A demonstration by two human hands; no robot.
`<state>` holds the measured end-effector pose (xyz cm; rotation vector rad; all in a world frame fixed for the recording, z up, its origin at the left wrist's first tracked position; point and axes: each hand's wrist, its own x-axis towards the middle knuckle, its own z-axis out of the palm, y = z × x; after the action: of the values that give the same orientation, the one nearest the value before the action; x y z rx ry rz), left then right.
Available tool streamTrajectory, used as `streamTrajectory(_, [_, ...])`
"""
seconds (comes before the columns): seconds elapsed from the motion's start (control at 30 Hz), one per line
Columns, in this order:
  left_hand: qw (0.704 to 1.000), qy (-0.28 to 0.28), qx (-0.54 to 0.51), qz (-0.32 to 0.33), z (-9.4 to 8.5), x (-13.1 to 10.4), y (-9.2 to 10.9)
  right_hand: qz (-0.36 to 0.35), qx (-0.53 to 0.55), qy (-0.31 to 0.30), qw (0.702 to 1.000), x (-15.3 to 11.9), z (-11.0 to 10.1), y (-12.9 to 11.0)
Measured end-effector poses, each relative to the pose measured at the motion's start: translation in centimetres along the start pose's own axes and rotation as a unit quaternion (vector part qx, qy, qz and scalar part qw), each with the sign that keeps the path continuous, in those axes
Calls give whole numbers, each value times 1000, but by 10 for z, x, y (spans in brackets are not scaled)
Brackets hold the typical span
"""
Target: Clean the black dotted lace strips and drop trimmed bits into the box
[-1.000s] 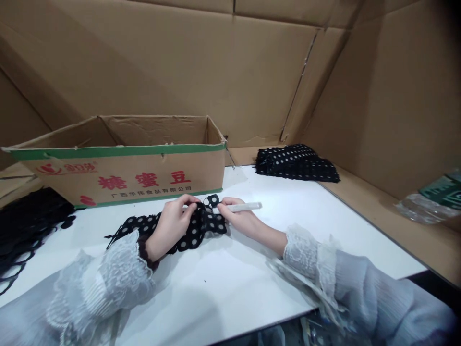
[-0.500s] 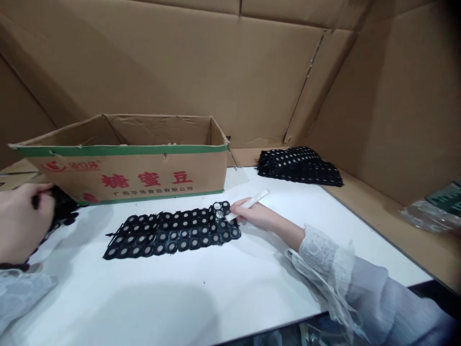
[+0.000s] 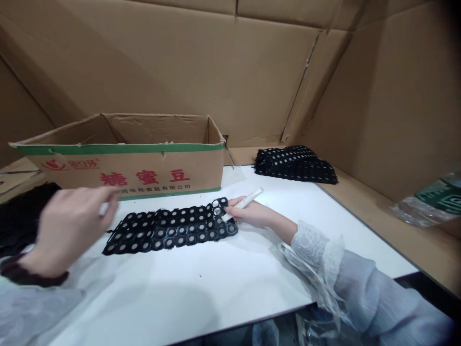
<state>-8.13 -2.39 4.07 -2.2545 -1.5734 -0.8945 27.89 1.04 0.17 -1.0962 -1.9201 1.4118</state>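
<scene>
A black strip (image 3: 169,238) with rows of pale round centres lies on the white table (image 3: 230,278). At its right end, my right hand (image 3: 248,211) is closed round a white pen-like stick (image 3: 248,198), its lower tip close to the strip. Two spots near that tip look paler and shinier than the others. My left hand (image 3: 75,221), blurred by motion, hovers left of the strip with thumb and fingers curled into a pinch; anything between them cannot be made out. Behind that wrist sits a dark pile (image 3: 21,211), partly hidden.
An open cardboard box (image 3: 165,163) with red lettering and a green rim stands behind the strip. More dotted black sheets (image 3: 295,163) are stacked at the back right. A clear plastic bag with green print (image 3: 432,199) lies far right. Cardboard walls (image 3: 162,62) surround the table.
My left hand has moved right, away from the dark pile and towards the strip. My right hand keeps the stick at the strip's right end.
</scene>
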Motion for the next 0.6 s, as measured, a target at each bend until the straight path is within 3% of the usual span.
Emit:
streamTrajectory(0.07, [994, -78, 43, 58, 16, 10, 46, -8, 21, -2, 1000, 1, 1, 1])
streamTrajectory(0.13, [984, -138, -50, 96, 37, 19, 82, -14, 37, -1, 999, 1, 1, 0])
streamTrajectory(0.23, [950, -245, -182, 64, 67, 33, 111, -16, 48, 1, 999, 2, 0, -2])
streamTrajectory(0.37, [893, -338, -297, 21, 91, 46, 115, -27, 43, 2, 999, 2, 2, -2])
streamTrajectory(0.53, [872, -367, -319, 59, 95, 51, 110, -36, -19, 20, 999, 0, 5, 1])
streamTrajectory(0.6, [876, -363, -310, 66, 96, 49, 112, -34, -18, 22, 999, 0, 6, 0])
